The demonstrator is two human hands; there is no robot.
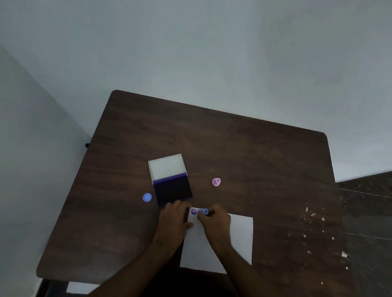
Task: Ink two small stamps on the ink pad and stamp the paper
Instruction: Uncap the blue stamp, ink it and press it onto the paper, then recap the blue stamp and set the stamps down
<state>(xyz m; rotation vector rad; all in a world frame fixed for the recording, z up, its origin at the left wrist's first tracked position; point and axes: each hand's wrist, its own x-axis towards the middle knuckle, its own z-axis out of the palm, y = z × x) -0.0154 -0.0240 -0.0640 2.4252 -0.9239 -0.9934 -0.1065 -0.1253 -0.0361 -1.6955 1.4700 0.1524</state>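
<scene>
While the table (257,150) is carrying the open ink pad (172,189), paper (238,234) is lying flat, light, likely to slide; left hand (173,218) is pinning its corner. Right hand (215,222) is gripping the blue stamp (205,211), probably rigid and light, apparently tipped sideways beside a purple print (193,211). Pink stamp (216,182) is standing upright, untouched.

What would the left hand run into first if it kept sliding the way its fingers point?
Probably the open purple ink pad; the left hand has its fingertips about at the pad's near edge, though contact is unclear.
</scene>
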